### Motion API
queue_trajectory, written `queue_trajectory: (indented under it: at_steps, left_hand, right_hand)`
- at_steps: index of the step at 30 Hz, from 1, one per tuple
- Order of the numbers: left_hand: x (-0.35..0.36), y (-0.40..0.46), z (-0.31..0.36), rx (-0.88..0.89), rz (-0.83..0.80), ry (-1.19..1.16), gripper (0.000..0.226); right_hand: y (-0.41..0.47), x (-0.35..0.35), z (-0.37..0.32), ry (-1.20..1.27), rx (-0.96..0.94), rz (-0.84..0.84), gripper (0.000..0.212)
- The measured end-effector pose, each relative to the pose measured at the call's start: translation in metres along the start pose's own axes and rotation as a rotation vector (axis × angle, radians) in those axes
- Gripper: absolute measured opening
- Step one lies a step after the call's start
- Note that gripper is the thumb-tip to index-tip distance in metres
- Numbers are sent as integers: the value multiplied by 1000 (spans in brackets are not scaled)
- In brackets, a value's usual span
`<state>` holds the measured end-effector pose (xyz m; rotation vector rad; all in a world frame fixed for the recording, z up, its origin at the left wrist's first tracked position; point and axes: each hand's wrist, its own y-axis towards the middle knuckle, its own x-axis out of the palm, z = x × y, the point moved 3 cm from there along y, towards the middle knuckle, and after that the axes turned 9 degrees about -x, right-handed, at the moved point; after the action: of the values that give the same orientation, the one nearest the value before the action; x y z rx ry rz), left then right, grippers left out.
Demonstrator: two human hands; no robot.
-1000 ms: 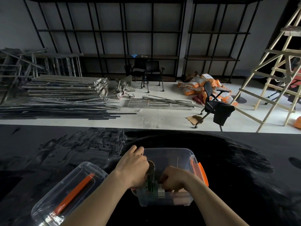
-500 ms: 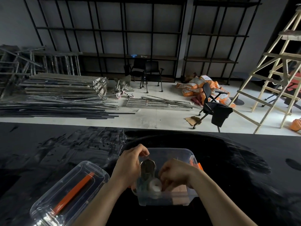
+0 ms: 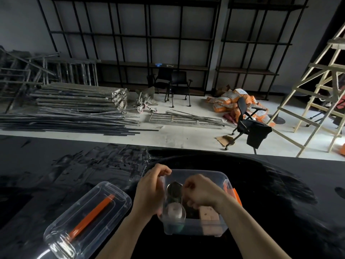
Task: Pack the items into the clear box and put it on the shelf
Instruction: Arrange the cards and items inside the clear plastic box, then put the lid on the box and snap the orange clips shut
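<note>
hands point(image 3: 179, 191) curled over clear box point(image 3: 214, 228)

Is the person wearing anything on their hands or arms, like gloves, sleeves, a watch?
Nothing visible. The left hand and right hand are bare, no gloves, and I see no rings, though the light is dim. Both forearms are uncovered right down to the bottom edge of the picture: no sleeves, watch, bracelet or markings.

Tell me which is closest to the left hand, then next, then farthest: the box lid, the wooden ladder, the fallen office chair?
1. box lid, on the black table just left of the left hand.
2. office chair, on the floor, far right.
3. wooden ladder, far right edge.
</note>
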<state>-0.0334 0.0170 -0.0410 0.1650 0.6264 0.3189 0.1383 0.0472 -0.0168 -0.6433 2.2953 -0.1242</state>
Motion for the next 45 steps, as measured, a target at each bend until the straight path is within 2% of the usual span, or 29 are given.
queue_trajectory:
  at_steps: [3,5,8,11,13,17,20,22,24,27,32,38,41,43,45]
  left_hand:
    - [-32,-2,-15,-124,191,-129,19]
    - [-64,-5,-36,-227,338,-120,18]
    - [-111,-16,-90,-501,491,24,21]
    - [-152,-42,-136,-797,567,233,55]
    - [-168,-61,-159,-981,574,288,60]
    - [-181,-90,-185,-1203,524,243,69]
    - [-180,-102,-195,-1275,506,119,67]
    - [-172,-108,-207,-1292,470,98,65]
    - [-162,-113,-222,-1303,469,49,64]
    - [-157,-118,-218,-1292,473,48,59]
    - [-165,-105,-191,-1183,523,41,47]
    - [-188,-46,-124,-884,707,-36,47]
    - [-181,-10,-79,-746,692,-113,31]
    - [-167,10,-51,-642,653,-146,29]
    - [-144,25,-25,-565,577,-151,30]
  right_hand:
    - [13,-7,-28,-97,-196,288,12]
    - [26,8,-54,-17,-291,307,8]
    - [48,48,-91,-26,-362,226,12]
    - [71,92,-112,-94,-350,97,19]
    - [83,119,-117,-149,-322,11,27]
    - [101,166,-110,-289,-227,-115,46]
    - [111,193,-99,-315,-138,-190,65]
    - [113,202,-94,-302,-110,-212,77]
    - [114,205,-92,-317,-110,-200,78]
    - [115,206,-92,-351,-106,-140,67]
    - [113,188,-92,-267,-80,8,41]
    - [102,113,-109,-131,-154,268,37]
    - [80,56,-108,-86,-186,459,29]
    - [63,20,-98,-79,-178,572,23]
    - [45,-13,-81,-54,-132,667,32]
